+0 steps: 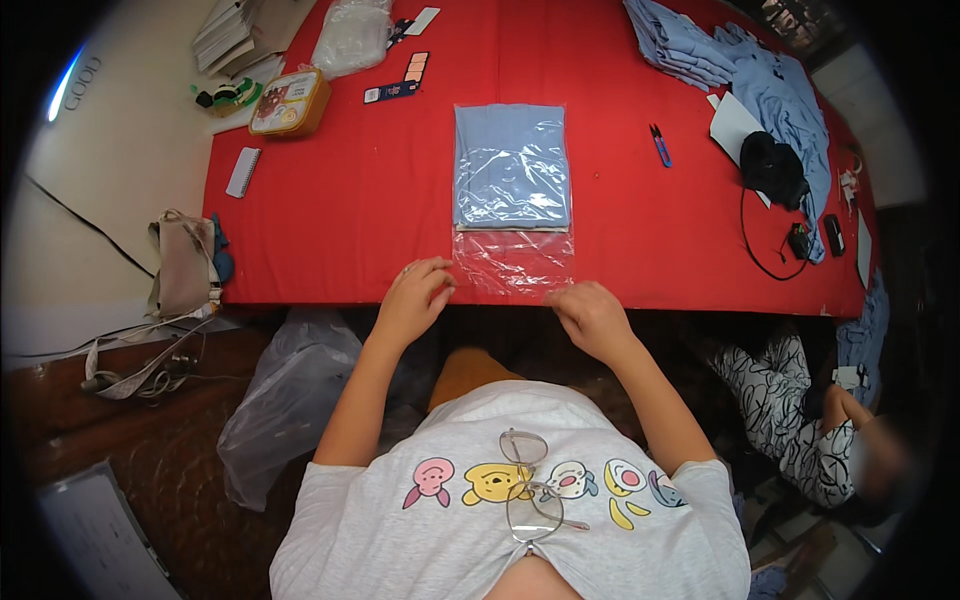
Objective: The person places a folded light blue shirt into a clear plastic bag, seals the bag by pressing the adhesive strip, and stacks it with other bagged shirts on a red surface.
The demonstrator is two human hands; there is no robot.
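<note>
A folded light-blue garment [511,165] lies on the red table inside a clear plastic bag. The bag's loose end, a see-through flap [515,262], reaches toward me to the near table edge. At the flap's left edge is my left hand [415,298], fingers stretched out and thumb apart, fingertips at or just beside the plastic. My right hand [595,318] is by the flap's near right corner, its fingers bent and the forefinger tip at the plastic. Its thumb is apart from the fingers, with no grip on the bag visible.
On the red table [340,220] are blue-handled thread snips [660,146], a yellow lunch box [290,103], a notepad [243,172], tags [390,92] and plastic bags [352,36]. Blue garments [680,45] and a black corded object [773,170] lie right. A person [790,420] sits low at right.
</note>
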